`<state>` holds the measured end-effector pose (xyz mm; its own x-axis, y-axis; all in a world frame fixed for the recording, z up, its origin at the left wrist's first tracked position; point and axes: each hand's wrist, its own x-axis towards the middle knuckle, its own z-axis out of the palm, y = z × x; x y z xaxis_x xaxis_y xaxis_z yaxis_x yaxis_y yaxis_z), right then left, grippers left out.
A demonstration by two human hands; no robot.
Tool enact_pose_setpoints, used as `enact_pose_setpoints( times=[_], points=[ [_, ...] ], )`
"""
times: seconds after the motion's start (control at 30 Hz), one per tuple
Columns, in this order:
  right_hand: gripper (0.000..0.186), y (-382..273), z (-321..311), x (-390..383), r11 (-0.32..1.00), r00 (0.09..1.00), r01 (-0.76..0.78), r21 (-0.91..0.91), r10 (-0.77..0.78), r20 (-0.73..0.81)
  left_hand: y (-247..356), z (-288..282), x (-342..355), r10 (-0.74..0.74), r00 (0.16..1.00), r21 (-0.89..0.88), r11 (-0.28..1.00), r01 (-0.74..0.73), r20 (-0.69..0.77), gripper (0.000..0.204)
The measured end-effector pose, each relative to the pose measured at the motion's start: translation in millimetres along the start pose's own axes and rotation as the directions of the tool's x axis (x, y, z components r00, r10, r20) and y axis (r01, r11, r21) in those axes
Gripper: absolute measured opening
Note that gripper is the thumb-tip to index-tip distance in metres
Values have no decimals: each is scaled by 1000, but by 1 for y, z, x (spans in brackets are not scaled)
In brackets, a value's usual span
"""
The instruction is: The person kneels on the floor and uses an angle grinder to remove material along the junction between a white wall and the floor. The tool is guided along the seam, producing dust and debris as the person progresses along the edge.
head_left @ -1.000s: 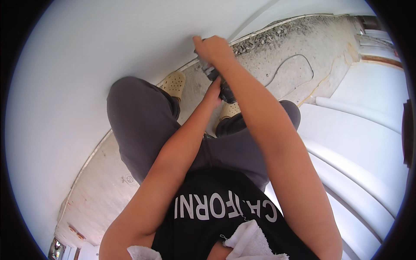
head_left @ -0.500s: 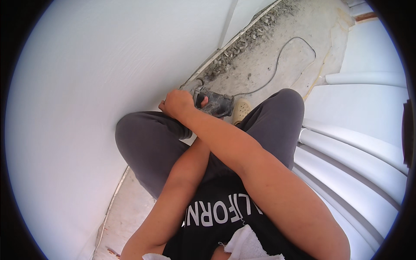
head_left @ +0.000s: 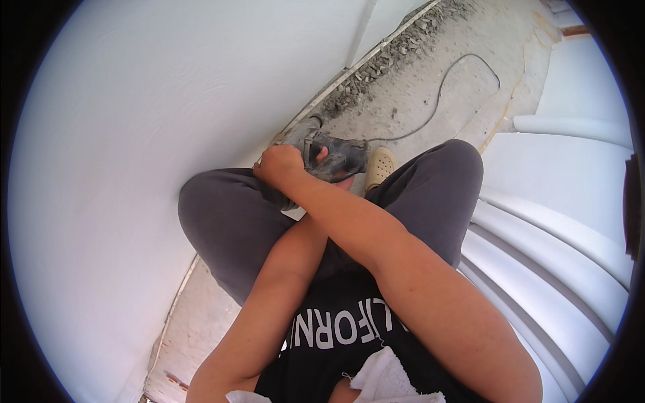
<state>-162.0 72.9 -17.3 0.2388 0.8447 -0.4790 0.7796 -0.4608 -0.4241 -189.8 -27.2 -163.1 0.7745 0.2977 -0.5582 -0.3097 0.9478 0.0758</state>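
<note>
A dusty, dark, corded rotary hammer [head_left: 346,156] lies low between my knees, close to the foot of the white wall. My forearms cross, the right one over the left. My right hand [head_left: 281,165] is a closed fist at the wall-side part of the tool; what its fingers wrap is mostly hidden beneath it. Reaching under the right arm, my left hand [head_left: 345,182] grips the tool's rear handle, with a fingertip showing through the handle's opening. The tool's working end is out of sight behind my right hand and the wall's edge.
Grey rubble [head_left: 384,67] lies along the base of the white wall [head_left: 168,101]. A grey power cable [head_left: 440,94] loops over the dusty concrete floor [head_left: 463,87]. My beige clog [head_left: 381,166] stands beside the tool. White rounded pipes or ridges [head_left: 537,235] line the right side.
The view has shifted slightly, with cable and clog appearing a little farther right. The rotary hammer and right hand sit marginally lower in the picture; both hands keep their grip.
</note>
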Motion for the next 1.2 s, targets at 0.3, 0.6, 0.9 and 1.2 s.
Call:
enact_pose_setpoints(
  times=[0.3,0.6,0.9,1.2],
  points=[
    [70,51,-81,-33,993,995,-96,-64,94,-28,-37,63,51,91,989,-16,996,-90,119,46],
    [71,100,-139,-42,952,928,-246,182,285,-241,-68,132,56,232,955,386,911,-147,-184,82],
    [62,87,-192,-72,868,891,-197,457,352,-285,-51,169,29,356,912,703,701,-117,-204,87],
    [59,125,-183,-60,563,817,-273,780,563,-121,-18,162,15,332,890,882,449,143,-313,99]
  ],
)
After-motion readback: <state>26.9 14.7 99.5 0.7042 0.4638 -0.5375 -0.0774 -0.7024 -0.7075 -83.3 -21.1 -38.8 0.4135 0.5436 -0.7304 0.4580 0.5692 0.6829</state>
